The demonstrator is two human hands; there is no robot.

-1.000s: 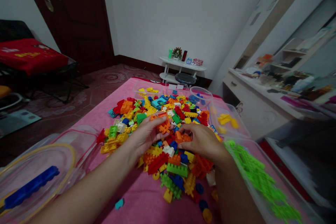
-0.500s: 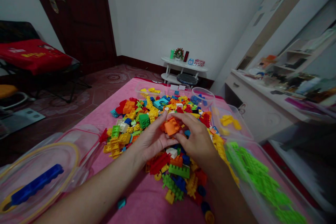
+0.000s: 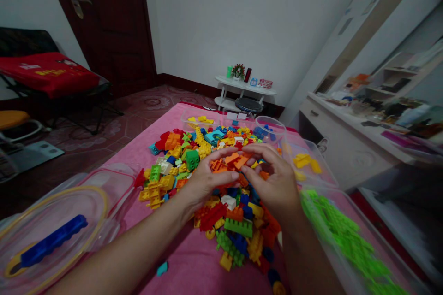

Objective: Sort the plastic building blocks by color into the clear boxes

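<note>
Head view: my left hand [image 3: 206, 182] and right hand [image 3: 278, 187], each grip closed, pinch orange bricks [image 3: 232, 162]; I'd press squarely.

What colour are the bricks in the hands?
Orange; the bricks show best in the head view.

pink table cover [image 3: 194, 267], heap of coloured bricks [image 3: 214, 179], clear tubs [image 3: 51, 226]

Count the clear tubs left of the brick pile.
2. A yellow-rimmed tub holding a long blue piece sits nearest the camera; a pink-rimmed tub lies just behind it, beside the brick pile. More may be hidden out of frame.
</note>
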